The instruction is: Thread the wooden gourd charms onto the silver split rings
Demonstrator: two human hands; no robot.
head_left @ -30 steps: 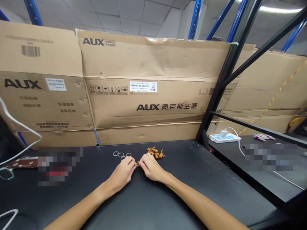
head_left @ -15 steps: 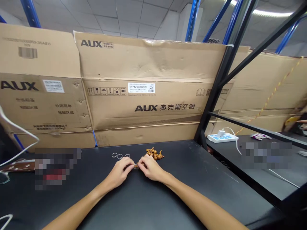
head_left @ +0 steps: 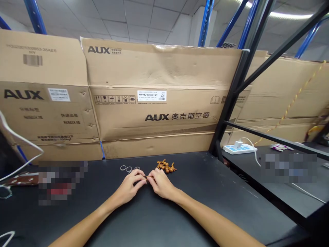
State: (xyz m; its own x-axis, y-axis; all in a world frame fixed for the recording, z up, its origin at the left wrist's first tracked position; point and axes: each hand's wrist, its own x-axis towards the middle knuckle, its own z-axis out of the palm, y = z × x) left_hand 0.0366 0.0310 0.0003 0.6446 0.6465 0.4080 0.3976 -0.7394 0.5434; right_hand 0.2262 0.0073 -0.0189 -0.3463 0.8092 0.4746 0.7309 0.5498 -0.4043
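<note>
My left hand [head_left: 131, 187] and my right hand [head_left: 160, 183] meet at the fingertips over the black tabletop [head_left: 205, 195]. Both pinch a tiny brown piece [head_left: 146, 177], probably a wooden bead, whose shape is mostly hidden by my fingers. Just beyond my right hand lies a heap of small wooden gourd-shaped beads [head_left: 166, 166]. Several thin metal rings [head_left: 126, 168] lie in a row beyond my left hand, with the nearest partly hidden by my fingers.
Flattened AUX cardboard boxes [head_left: 154, 109] stand along the table's back edge. A black rack post [head_left: 230, 109] rises at the right. Beyond it, a lower bench holds a white power strip [head_left: 238, 149] with a cable. Blurred patches cover objects at both sides.
My hands stay together on the small piece with only slight finger shifts. The bead heap and rings have not visibly moved, and the whole view has shifted slightly.
</note>
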